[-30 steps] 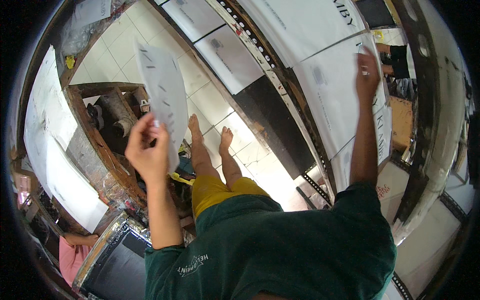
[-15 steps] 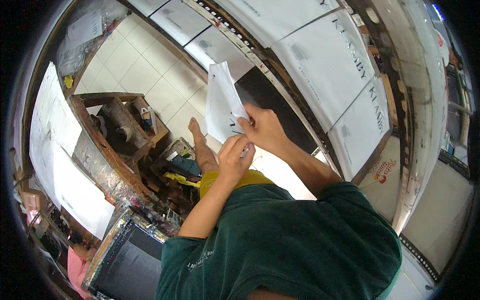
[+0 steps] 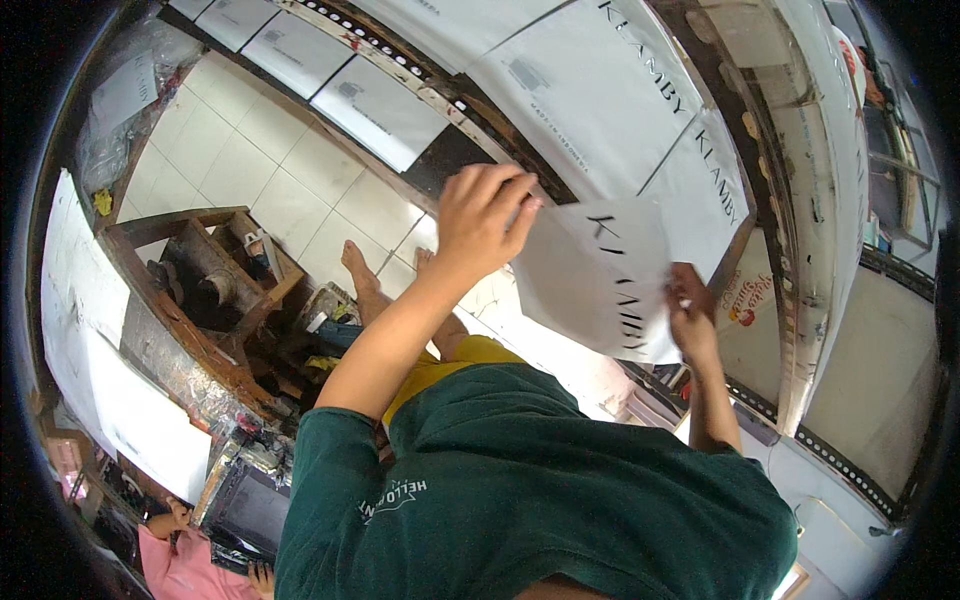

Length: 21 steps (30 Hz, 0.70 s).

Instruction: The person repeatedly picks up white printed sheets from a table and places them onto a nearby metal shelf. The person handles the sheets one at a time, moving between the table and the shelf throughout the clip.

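Note:
A thin white sheet [image 3: 590,285] with large black lettering hangs opened out in front of me; it may be a flat bag, which I cannot make out. My right hand [image 3: 692,315] grips its right edge with curled fingers. At its upper left corner is my left hand [image 3: 485,220], thumb and forefinger drawn together there; blur hides part of that grip. Beyond the sheet, large white printed sheets [image 3: 590,90] lie side by side on a long surface. A row of smaller-marked white sheets [image 3: 380,112] lies left of the rail, beside a bare dark patch [image 3: 450,160].
A metal rail with holes [image 3: 390,55] runs between the rows. To my left stand a worn wooden frame [image 3: 180,310] and a stack of white sheets [image 3: 90,330]. At lower left, a person in pink [image 3: 185,565] has hands by a dark framed panel [image 3: 245,510]. White tiles [image 3: 260,150] cover the floor.
The sheet has gone from folded between my hands to spread out, moving right. My right hand has swung right and down, and my left hand has risen. The view has turned rightward.

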Each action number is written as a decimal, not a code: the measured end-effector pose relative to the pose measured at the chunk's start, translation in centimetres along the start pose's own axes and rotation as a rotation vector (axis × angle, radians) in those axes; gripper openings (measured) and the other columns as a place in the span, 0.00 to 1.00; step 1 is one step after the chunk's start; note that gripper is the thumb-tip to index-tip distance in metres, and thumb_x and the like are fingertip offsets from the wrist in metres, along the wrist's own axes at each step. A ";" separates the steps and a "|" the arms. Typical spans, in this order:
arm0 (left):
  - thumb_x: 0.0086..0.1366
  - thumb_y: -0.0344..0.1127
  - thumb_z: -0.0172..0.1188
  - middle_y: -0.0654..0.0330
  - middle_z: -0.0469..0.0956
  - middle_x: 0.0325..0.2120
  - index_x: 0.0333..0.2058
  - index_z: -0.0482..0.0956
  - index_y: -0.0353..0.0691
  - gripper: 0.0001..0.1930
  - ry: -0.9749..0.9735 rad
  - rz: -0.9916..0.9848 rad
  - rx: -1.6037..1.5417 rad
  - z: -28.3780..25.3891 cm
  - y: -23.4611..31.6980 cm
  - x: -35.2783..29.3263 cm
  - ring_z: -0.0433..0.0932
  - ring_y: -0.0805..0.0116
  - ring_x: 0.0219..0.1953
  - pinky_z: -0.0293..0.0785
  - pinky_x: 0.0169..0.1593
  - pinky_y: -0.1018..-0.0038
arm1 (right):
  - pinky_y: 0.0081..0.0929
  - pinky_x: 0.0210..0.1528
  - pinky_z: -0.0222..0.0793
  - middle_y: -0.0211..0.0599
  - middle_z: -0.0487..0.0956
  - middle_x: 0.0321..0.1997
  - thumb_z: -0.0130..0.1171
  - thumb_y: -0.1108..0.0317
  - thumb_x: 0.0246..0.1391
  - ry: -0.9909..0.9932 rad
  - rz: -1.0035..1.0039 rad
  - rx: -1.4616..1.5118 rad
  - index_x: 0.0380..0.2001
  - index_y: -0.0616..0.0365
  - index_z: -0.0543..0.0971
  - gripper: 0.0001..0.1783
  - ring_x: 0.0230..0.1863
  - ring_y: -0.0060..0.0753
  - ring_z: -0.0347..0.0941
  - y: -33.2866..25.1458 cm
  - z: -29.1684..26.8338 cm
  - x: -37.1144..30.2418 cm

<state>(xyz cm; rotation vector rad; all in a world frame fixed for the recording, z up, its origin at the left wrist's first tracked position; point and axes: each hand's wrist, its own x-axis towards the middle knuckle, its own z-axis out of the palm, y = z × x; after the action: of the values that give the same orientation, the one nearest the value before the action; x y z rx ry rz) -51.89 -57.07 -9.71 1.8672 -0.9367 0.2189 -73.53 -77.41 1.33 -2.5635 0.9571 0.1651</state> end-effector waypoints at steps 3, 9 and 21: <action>0.53 0.39 0.56 0.60 0.69 0.40 0.38 0.74 0.41 0.14 -0.126 0.101 0.031 4.2 1.2 -0.8 0.67 0.62 0.42 0.63 0.41 0.66 | 0.30 0.37 0.65 0.43 0.73 0.30 0.45 0.63 0.53 0.139 -0.015 -0.308 0.35 0.60 0.71 0.12 0.34 0.36 0.71 6.8 -3.9 1.3; 0.53 0.41 0.55 0.59 0.68 0.41 0.39 0.73 0.40 0.16 -0.197 0.106 -0.036 7.6 3.0 -2.7 0.67 0.62 0.42 0.62 0.43 0.67 | 0.31 0.40 0.62 0.46 0.72 0.29 0.40 0.61 0.56 0.360 0.105 -0.551 0.35 0.61 0.69 0.14 0.34 0.42 0.69 22.8 -7.7 10.2; 0.48 0.38 0.62 0.63 0.71 0.38 0.39 0.74 0.46 0.17 -0.227 -0.091 -0.003 1.2 0.4 -11.7 0.70 0.65 0.36 0.63 0.39 0.70 | 0.24 0.42 0.61 0.36 0.74 0.36 0.45 0.66 0.53 0.398 0.103 0.044 0.39 0.56 0.72 0.12 0.38 0.29 0.68 37.9 -6.3 29.4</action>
<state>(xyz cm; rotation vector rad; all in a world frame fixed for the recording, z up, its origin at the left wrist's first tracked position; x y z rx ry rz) -60.42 -52.24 -16.17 1.9549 -1.0007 -0.0515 -76.07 -123.70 -12.41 -2.5562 1.2169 -0.3480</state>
